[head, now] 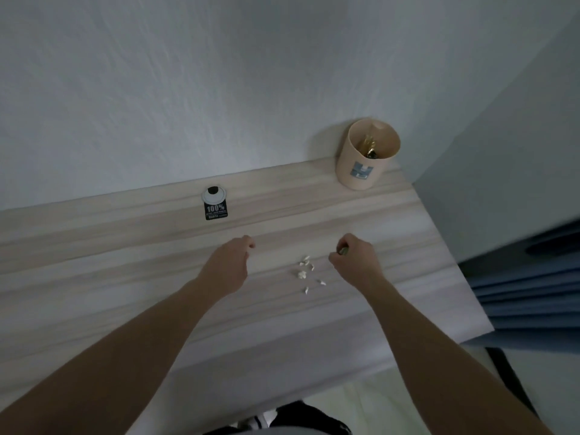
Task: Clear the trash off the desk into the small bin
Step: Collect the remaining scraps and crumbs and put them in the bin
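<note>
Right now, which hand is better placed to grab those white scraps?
Right hand: the white scraps lie nearer it than the left hand, and the bin stands rightward too, though it pinches a dark bit.

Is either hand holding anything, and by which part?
The right hand grips a small dark greenish thing inside its curled fingers; which part is gripped cannot be told. The left hand is curled, with nothing visible in it.

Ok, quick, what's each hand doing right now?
Left hand: closed, fingers curled, nothing seen in it.
Right hand: closed, pinching a small dark scrap.
</note>
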### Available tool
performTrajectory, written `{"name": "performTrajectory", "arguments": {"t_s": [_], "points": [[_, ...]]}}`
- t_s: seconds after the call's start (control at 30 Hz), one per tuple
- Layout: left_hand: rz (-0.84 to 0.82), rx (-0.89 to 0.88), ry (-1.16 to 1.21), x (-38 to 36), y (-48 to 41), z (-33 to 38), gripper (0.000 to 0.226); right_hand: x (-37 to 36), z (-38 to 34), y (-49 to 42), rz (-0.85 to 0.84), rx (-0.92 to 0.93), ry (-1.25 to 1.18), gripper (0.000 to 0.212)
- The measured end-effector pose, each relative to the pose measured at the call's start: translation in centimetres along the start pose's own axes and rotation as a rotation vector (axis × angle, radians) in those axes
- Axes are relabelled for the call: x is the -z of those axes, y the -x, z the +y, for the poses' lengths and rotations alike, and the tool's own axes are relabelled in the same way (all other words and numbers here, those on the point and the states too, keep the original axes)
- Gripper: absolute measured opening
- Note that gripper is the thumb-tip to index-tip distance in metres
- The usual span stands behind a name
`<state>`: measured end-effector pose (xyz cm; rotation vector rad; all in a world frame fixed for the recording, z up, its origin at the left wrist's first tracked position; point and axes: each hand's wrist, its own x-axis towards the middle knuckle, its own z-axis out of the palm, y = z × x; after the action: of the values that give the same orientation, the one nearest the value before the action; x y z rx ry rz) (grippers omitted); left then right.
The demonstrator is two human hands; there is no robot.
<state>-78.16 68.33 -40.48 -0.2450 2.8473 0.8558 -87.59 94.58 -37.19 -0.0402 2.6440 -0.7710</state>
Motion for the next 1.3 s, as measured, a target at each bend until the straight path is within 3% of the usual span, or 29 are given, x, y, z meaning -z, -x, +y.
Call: {"name": "performTrajectory", "arguments": {"t_s": [0.17,0.3,0.43,0.6,0.73,1.0,1.17,1.3], "points": [[-0.086,-0.08,0.012,-1.7,0.4,0.1,0.049,-2.5,2.0,2.1,-0.058,-0.046,0.006,0.018],[-0.124,-0.12,0.027,-3.1,-0.4,0.6,0.047,-4.4,3.7,2.7,-0.09,-0.108,0.002,0.03],[-0.181,-0.128,-0.003,-4.3,-1.7,1.6,0.039,-5.8,4.3,3.0,-0.103,-0.133,0.004,0.055],[-0.281,-0.124,-0.054,-6.0,-3.8,2.8,0.055,-7.8,4.6,3.0,-0.143,-0.188,-0.017,0.08],[-0.315,-0.157,-0.1,-7.5,-5.3,3.3,0.066,-9.3,4.5,2.9,-0.161,-0.188,-0.034,0.081],[-0.367,-0.16,-0.119,-10.4,-6.8,4.8,0.063,-10.0,4.7,1.3,-0.164,-0.103,0.021,0.057],[-0.337,-0.198,-0.172,-11.3,-7.4,5.1,0.035,-9.5,5.0,0.1,-0.18,-0.053,0.051,0.049],[-0.338,-0.21,-0.189,-11.1,-8.4,4.6,0.019,-9.1,5.1,-0.8,-0.211,-0.024,0.069,0.055]]}}
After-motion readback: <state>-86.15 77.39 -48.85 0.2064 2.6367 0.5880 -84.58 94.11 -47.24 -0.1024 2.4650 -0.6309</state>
